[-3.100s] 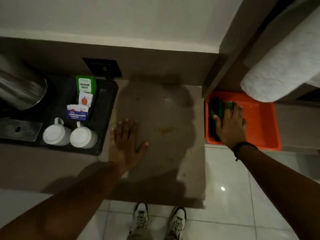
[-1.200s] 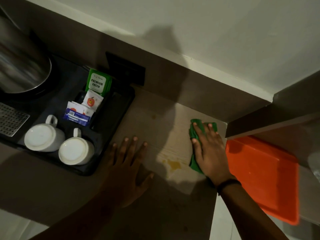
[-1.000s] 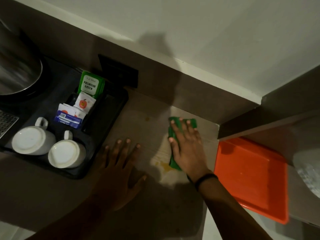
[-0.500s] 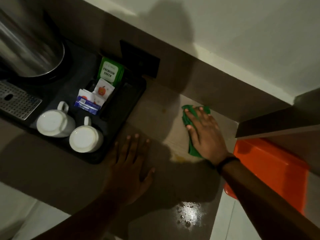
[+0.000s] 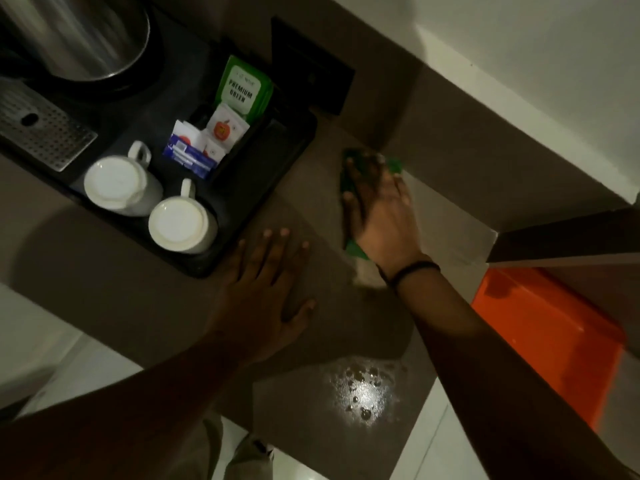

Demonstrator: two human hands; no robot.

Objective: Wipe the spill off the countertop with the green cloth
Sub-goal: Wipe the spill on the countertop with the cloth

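My right hand (image 5: 381,209) lies flat on the green cloth (image 5: 348,181) and presses it onto the brown countertop (image 5: 311,202) close to the back wall. Only the cloth's edges show around my fingers and by my wrist. The yellow spill is hidden under my hand and cloth. A patch of shiny droplets (image 5: 363,393) glistens near the counter's front edge. My left hand (image 5: 266,292) rests palm down on the counter, fingers spread, beside the black tray.
A black tray (image 5: 249,188) at left holds two upturned white mugs (image 5: 121,185), tea sachets (image 5: 221,129) and a steel kettle (image 5: 79,36). An orange bin (image 5: 547,337) sits below the counter's right end. A dark wall socket (image 5: 311,81) is behind the tray.
My right hand took the green cloth from the orange bin, put it on the counter and has pushed it left and towards the wall, over the yellow spill. The left hand stayed planted.
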